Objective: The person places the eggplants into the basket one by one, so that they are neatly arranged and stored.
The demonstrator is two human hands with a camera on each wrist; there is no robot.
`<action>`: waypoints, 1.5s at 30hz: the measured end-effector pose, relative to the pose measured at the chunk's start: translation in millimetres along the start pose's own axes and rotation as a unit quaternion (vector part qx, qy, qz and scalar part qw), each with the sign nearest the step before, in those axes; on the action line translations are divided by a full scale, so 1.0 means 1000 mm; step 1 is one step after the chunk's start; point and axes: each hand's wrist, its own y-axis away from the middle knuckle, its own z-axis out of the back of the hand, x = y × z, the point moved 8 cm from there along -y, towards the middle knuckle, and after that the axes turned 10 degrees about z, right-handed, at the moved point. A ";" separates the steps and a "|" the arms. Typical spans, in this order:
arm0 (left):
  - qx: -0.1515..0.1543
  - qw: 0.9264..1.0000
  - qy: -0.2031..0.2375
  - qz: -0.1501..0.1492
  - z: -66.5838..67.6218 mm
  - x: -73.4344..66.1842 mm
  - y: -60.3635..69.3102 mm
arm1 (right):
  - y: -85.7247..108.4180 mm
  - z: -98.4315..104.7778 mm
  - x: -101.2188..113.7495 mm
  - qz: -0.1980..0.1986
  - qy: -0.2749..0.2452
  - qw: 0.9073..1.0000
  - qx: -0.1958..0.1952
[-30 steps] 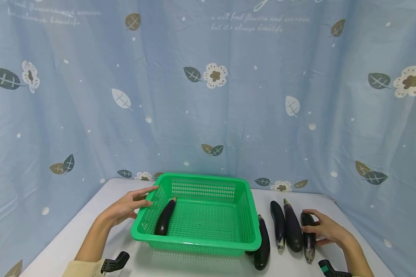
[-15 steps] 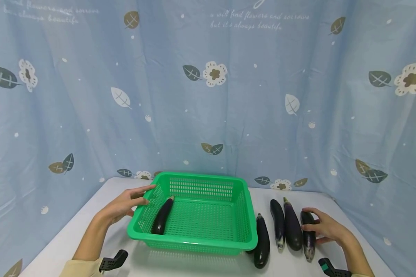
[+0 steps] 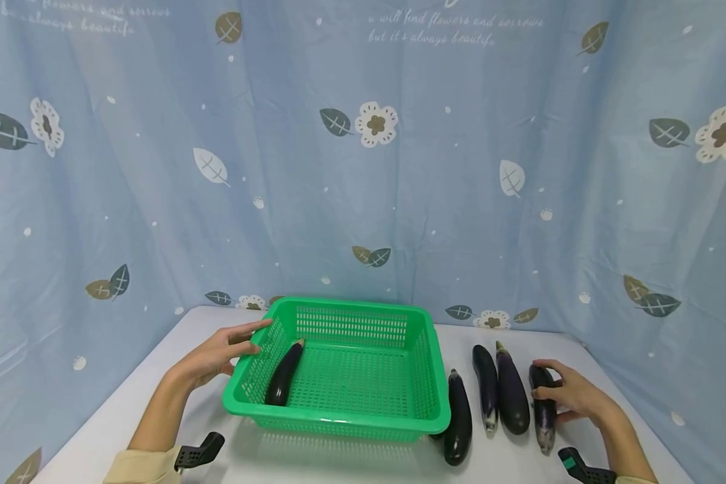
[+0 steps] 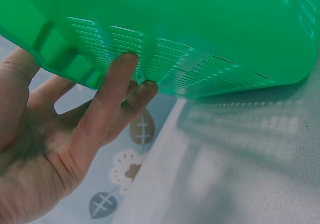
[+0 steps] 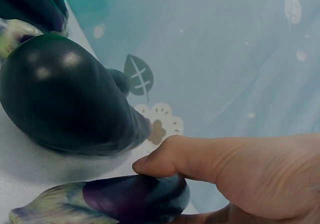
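A green plastic basket (image 3: 351, 425) stands on the table with one eggplant (image 3: 284, 375) lying inside by its left wall. My left hand (image 3: 220, 355) grips the basket's left rim; in the left wrist view, fingertips (image 4: 125, 59) touch the outside of the slotted wall. At the right, my right hand (image 3: 575, 393) holds the rightmost eggplant (image 3: 544, 420) between thumb and fingers, its pale stem end toward me. In the right wrist view the thumb (image 5: 160, 161) presses on that eggplant's side, while the other fingers are mostly hidden beneath.
Two eggplants (image 3: 513, 396) lie side by side left of my right hand. Another eggplant (image 3: 458, 423) lies against the basket's right side, with a dark piece partly hidden under the rim. A blue patterned curtain (image 3: 363, 168) hangs behind the white table (image 3: 199, 323).
The basket has shifted slightly left with my left hand on it. My right hand and its eggplant have edged a little to the right. The head view has tilted slightly.
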 end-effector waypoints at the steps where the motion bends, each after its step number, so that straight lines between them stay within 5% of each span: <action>1: 0.000 1.000 0.000 0.000 0.000 0.000 0.000 | 0.000 0.000 0.000 0.004 0.001 1.000 0.001; 45: 0.004 1.000 0.026 0.001 -0.002 0.001 0.001 | 0.018 0.023 0.065 0.094 0.018 0.994 -0.056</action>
